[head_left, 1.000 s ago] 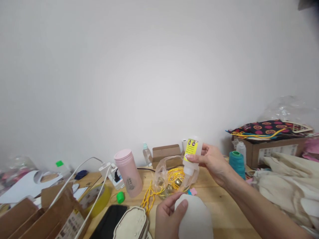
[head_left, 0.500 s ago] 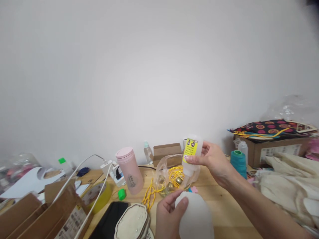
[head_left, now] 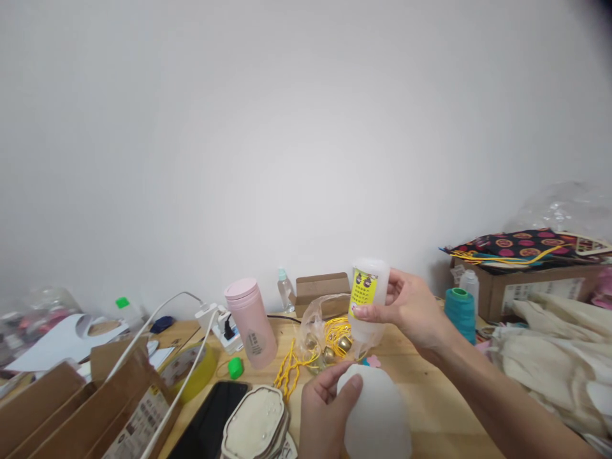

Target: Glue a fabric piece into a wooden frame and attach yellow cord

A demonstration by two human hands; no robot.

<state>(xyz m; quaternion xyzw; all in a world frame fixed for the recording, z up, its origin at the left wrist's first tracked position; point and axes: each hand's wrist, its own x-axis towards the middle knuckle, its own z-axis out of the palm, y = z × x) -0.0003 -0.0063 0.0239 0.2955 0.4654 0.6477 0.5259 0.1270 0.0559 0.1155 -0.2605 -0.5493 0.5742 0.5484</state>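
Observation:
My right hand (head_left: 401, 312) grips a translucent white glue bottle (head_left: 375, 299) with a yellow printed label, the thumb lying across the label. The bottle is held above the wooden table, and its lower end is over the white piece's far side. In my left hand (head_left: 329, 405), thumb on top and fingers beneath, is a flat white rounded piece (head_left: 377, 414). Whether it is card or cloth I cannot tell. Just beyond it lies a small pink flower shape (head_left: 373, 361). A green cap (head_left: 235, 368) rests on the table to the left.
Clear bag with brass bells (head_left: 344, 344) and yellow cords lies behind my hands. To the left are a pink tumbler (head_left: 251, 325), a phone (head_left: 210, 421), stacked cream plaques (head_left: 253, 421), yellow tape (head_left: 196, 376) and cardboard boxes. Teal thread (head_left: 459, 315) and cream cloth (head_left: 549, 363) are at right.
The glue bottle has turned slightly in my right hand and stands more upright. My left hand keeps its hold on the white piece. The whole view has shifted a little.

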